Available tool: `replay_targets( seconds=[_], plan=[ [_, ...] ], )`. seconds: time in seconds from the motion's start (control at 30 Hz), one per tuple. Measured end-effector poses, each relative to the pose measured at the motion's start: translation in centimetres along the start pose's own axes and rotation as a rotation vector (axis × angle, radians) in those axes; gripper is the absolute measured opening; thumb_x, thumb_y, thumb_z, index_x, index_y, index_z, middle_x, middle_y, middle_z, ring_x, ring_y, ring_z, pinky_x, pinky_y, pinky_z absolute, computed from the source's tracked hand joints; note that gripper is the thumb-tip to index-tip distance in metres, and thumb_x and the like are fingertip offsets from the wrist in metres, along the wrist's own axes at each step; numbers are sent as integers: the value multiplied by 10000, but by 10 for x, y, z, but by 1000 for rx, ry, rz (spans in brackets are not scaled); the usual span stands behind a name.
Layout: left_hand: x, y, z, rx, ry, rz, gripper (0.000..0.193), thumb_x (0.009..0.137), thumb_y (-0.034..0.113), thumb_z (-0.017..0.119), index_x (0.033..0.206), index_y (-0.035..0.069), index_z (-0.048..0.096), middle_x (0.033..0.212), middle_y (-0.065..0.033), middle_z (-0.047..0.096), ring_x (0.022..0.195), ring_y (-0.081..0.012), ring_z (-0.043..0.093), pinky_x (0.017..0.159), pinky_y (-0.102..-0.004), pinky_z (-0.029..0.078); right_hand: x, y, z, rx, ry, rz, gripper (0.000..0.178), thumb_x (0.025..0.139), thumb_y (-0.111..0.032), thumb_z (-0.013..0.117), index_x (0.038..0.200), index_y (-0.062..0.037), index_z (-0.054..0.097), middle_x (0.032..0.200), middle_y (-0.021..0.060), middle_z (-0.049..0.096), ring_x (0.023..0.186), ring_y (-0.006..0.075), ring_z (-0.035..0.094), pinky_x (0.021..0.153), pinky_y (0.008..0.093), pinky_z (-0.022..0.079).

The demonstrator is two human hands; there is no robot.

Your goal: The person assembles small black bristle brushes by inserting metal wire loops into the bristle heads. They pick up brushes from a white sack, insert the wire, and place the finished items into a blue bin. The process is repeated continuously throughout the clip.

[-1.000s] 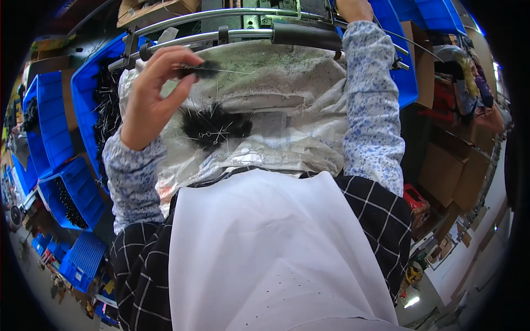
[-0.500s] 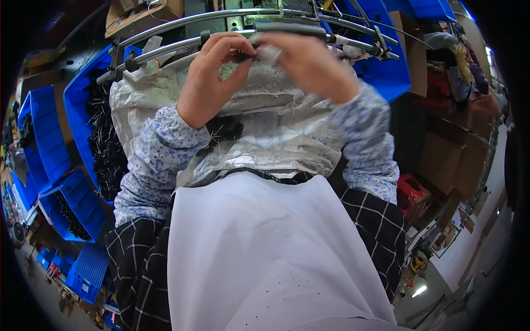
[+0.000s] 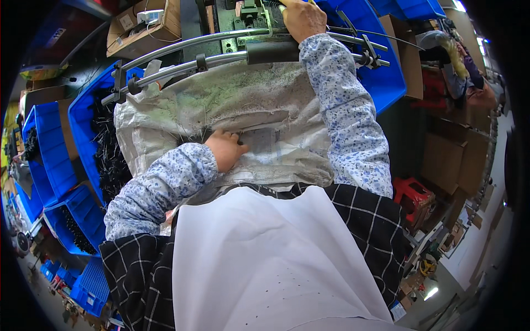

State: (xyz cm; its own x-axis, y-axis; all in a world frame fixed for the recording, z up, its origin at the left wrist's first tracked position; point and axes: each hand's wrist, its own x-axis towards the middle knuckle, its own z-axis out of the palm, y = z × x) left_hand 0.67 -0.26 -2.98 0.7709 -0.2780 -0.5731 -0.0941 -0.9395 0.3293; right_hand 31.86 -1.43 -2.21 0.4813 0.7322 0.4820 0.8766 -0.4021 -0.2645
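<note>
Resting my left hand (image 3: 225,150) fingers curled, holding nothing, on the grey woven sack (image 3: 232,110) near its middle — right hand (image 3: 302,17) grips a machine part (image 3: 259,12) beyond the rails (image 3: 182,55).

Two hands (image 3: 223,150), one woven sack (image 3: 221,105), two rails (image 3: 182,52).

Blue bins (image 3: 52,149) of dark, perhaps bristly pieces at left, cardboard box (image 3: 144,25) above, red stool (image 3: 413,194) right.
</note>
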Motion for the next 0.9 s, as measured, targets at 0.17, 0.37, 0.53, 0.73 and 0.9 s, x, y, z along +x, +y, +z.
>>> replay_targets(
  seconds=[0.17, 0.37, 0.53, 0.73, 0.9],
  plan=[
    [11, -4, 18, 28, -86, 23, 363, 763, 130, 579, 1124, 157, 586, 928, -119, 615, 920, -273, 595, 800, -401, 418, 6, 1, 6, 42, -15, -8, 190, 827, -180, 566, 966, -105, 672, 823, 135, 667, 793, 303, 643, 702, 407, 498],
    [-20, -3, -32, -360, 92, -3, 346, 751, 32, 546, 1092, 90, 560, 925, -128, 597, 922, -297, 580, 806, -388, 437, 7, 3, 11, 19, -93, 24, 179, 820, -183, 590, 965, -138, 682, 828, 122, 653, 823, 302, 629, 732, 414, 482],
    [-52, -14, -50, -804, 398, 74, 289, 788, 11, 552, 1075, 36, 533, 1002, -134, 528, 949, -284, 542, 850, -336, 434, 13, 7, 12, -39, -77, -40, 238, 815, -200, 611, 1043, -160, 665, 930, 118, 578, 922, 311, 574, 775, 424, 457],
    [-71, -17, -47, -846, 523, -98, 212, 908, 118, 487, 1096, 39, 546, 1008, -141, 554, 963, -293, 545, 855, -345, 428, -9, 17, 13, -133, 27, 113, 378, 783, -225, 611, 1114, -43, 597, 1004, 164, 597, 966, 328, 571, 804, 438, 457],
    [-72, -9, -51, -830, 578, -158, 292, 937, 204, 477, 1186, 54, 463, 1079, -206, 585, 975, -371, 577, 820, -395, 452, -4, 6, 29, 13, 32, 115, 274, 756, -161, 575, 997, -45, 634, 943, 148, 636, 909, 315, 603, 772, 434, 478]
  ],
)
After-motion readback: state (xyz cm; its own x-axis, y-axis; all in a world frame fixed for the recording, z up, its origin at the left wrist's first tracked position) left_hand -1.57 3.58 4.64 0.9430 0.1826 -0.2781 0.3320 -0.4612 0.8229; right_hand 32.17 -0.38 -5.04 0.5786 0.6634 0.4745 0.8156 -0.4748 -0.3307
